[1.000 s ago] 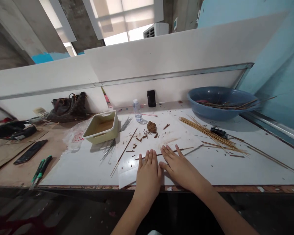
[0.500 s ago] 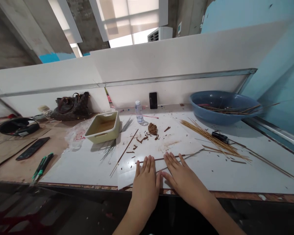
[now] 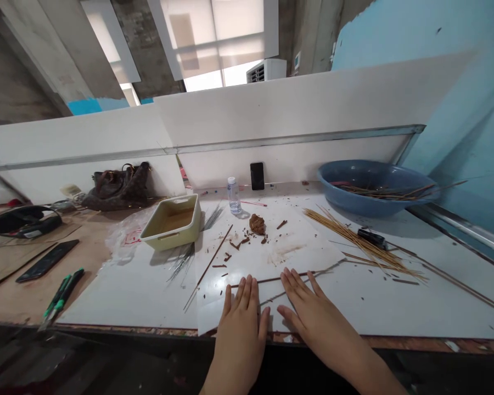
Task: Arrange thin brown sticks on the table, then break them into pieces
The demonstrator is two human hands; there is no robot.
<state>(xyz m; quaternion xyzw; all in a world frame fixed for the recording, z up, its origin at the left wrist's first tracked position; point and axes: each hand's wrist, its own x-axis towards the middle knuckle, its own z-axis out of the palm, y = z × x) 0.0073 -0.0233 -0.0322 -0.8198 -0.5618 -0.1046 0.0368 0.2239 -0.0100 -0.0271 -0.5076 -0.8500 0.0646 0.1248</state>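
Note:
My left hand lies flat, palm down, near the table's front edge, its fingertips over the left end of a thin incense stick coated in brown paste. My right hand rests flat on the same stick farther right, fingers stretched out. Between the two thumbs there is a gap. Under the hands is a white sheet with a curled right edge. Beyond them sits a lump of brown paste with crumbs and short broken pieces around it. Another coated stick lies to the left.
Right of the sheet lie a bundle of bare sticks and a black cylinder. A blue basin holding sticks stands behind. A clear bottle, upright phone, yellow tub with brownish contents and green-black pliers are also there.
My thumbs, close together before, are now apart as the hands have spread slightly. The stick stays under the fingers. The whole view has shifted a little, with the table lower in it.

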